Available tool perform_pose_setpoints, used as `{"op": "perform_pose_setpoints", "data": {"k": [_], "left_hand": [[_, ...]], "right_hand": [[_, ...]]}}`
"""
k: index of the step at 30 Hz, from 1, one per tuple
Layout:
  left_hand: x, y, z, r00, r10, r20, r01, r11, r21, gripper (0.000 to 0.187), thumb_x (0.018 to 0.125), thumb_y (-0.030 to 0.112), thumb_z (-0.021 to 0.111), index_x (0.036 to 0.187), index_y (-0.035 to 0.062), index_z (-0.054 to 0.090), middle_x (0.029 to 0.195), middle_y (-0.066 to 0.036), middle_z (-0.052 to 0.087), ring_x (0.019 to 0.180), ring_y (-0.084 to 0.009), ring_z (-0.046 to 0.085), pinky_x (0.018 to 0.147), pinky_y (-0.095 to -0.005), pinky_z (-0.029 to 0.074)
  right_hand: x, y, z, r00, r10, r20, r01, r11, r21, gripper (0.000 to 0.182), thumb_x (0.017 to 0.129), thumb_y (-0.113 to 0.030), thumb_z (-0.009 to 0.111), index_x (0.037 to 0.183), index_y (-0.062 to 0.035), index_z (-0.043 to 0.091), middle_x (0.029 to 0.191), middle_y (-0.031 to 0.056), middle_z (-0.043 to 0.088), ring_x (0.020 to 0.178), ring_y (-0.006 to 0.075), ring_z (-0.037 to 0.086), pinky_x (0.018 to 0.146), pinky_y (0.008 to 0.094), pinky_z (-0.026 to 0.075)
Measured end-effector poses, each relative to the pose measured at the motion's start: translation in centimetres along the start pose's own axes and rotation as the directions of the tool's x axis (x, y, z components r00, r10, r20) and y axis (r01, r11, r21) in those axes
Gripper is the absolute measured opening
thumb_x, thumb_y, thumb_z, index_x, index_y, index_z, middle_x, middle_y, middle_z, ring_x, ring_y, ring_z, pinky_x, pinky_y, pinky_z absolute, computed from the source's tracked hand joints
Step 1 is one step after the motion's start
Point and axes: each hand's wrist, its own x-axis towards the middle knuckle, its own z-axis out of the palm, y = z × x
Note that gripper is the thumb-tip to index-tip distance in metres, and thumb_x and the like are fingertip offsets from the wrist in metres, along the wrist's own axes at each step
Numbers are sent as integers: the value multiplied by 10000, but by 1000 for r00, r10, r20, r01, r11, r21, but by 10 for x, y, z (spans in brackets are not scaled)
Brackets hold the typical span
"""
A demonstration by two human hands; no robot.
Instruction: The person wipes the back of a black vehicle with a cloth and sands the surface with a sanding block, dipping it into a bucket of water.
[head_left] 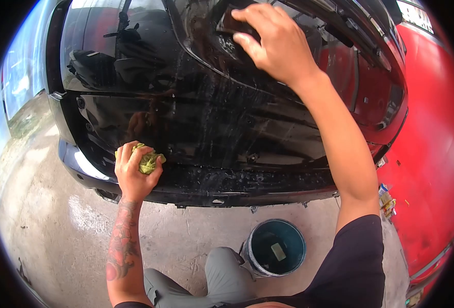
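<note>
The rear of a black car (196, 123) fills the upper middle, wet and streaked with pale residue. Near its lower left edge my left hand (134, 169) is wrapped round a crumpled yellow-green cloth (149, 162), which rests against the panel. Higher up, on the right, my right hand (275, 41) presses a dark flat pad (230, 23) between fingers and thumb against the car's glossy surface. Whitish wet marks (228, 46) show just below that pad.
A dark bucket (276, 226) with water and a pale block (278, 251) in it stands on the concrete floor (186, 226) by my knees. A red car panel (427, 154) runs down the right side. Plastic sheeting (26, 66) hangs at the left.
</note>
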Motion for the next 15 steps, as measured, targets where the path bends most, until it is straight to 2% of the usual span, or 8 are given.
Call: {"op": "perform_pose_setpoints", "data": {"k": [1, 4, 6, 7, 10, 13, 15], "left_hand": [[0, 0, 0, 1000, -2, 7, 2, 1000, -3, 289, 690, 145, 822, 946, 80, 705, 1067, -130, 648, 993, -348, 621, 862, -453, 509], [-1, 1, -2, 1000, -13, 14, 13, 1000, -6, 279, 713, 137, 803, 960, 60, 700, 1065, -142, 648, 1018, -354, 618, 895, -450, 502], [0, 2, -2, 1000, -17, 19, 17, 1000, -11, 277, 713, 137, 803, 960, 61, 702, 1064, -143, 647, 1021, -353, 617, 895, -448, 502], [0, 2, -2, 1000, -18, 22, 18, 1000, -5, 277, 712, 135, 803, 959, 61, 702, 1064, -143, 648, 1022, -353, 617, 894, -448, 502], [0, 1, -2, 1000, -14, 22, 14, 1000, 9, 280, 704, 143, 812, 952, 71, 706, 1069, -141, 649, 1010, -355, 619, 880, -452, 506], [1, -1, 0, 1000, 3, 5, -3, 1000, 4, 286, 690, 166, 830, 941, 90, 715, 1075, -136, 651, 984, -359, 623, 852, -462, 516], [0, -1, 0, 1000, 5, -5, -5, 1000, 2, 285, 689, 167, 829, 940, 91, 715, 1073, -135, 652, 982, -358, 622, 851, -460, 515]], "right_hand": [[-10, -1, 3, 1000, 21, 16, -21, 1000, -6, 344, 858, -168, 784, 1177, -73, 696, 1132, 102, 682, 1046, 334, 649, 915, 429, 536], [-6, -3, 2, 999, 25, 31, -25, 999, -24, 335, 862, -181, 786, 1171, -83, 699, 1141, 100, 685, 1050, 342, 660, 919, 438, 541], [15, 10, 7, 1000, 26, -15, -27, 997, -78, 345, 868, -203, 787, 1179, -86, 698, 1152, 98, 691, 1059, 346, 666, 913, 444, 546], [32, 7, 0, 995, 89, -50, -90, 996, -29, 283, 868, -144, 733, 1108, -9, 670, 1062, 183, 670, 1008, 383, 646, 892, 461, 540], [41, 11, 7, 987, 135, -90, -141, 987, -74, 274, 883, -157, 727, 1105, -14, 655, 1041, 202, 663, 997, 399, 646, 875, 480, 539], [15, 1, 6, 993, 118, -17, -119, 989, -89, 343, 873, -222, 783, 1174, -82, 696, 1153, 97, 703, 1062, 348, 671, 899, 445, 553], [3, -3, 3, 994, 104, -26, -105, 992, -76, 342, 872, -227, 786, 1168, -84, 693, 1149, 99, 714, 1072, 344, 671, 892, 450, 554]]}}
